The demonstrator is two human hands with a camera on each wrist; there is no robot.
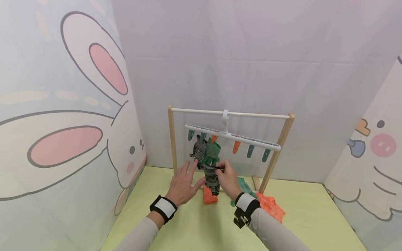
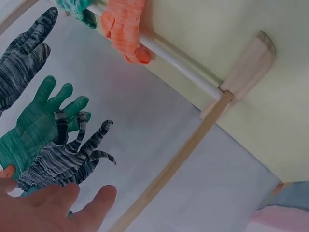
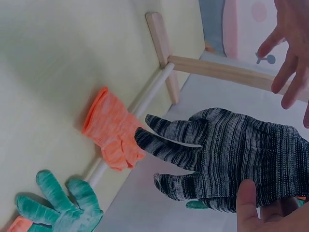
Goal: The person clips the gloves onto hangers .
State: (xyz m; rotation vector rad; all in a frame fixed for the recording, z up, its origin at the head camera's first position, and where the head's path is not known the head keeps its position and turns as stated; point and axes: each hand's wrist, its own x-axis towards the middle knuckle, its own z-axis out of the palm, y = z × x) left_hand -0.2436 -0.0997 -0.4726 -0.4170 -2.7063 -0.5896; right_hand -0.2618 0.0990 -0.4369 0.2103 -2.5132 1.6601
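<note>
My right hand (image 1: 229, 179) pinches a black-and-grey striped knit glove (image 1: 211, 178) near its cuff, and the glove's fingers hang down. In the right wrist view the thumb lies on the fabric of this glove (image 3: 241, 159). Spread and holding nothing, my left hand (image 1: 183, 186) is just left of the held glove. Above it, another striped glove (image 1: 199, 150) and a green glove (image 1: 213, 150) hang from clips on a white hanger (image 1: 251, 140). The left wrist view shows my left fingers (image 2: 96, 208) close to the hanging striped glove (image 2: 60, 164).
The hanger hooks over the white rod (image 1: 198, 111) of a wooden-posted rack (image 1: 276, 155). Unused clips include an orange clip (image 1: 236, 147) and a teal clip (image 1: 250, 151). On the yellow table (image 1: 185, 223) lie orange gloves (image 1: 271, 207) and a green glove (image 1: 246, 188).
</note>
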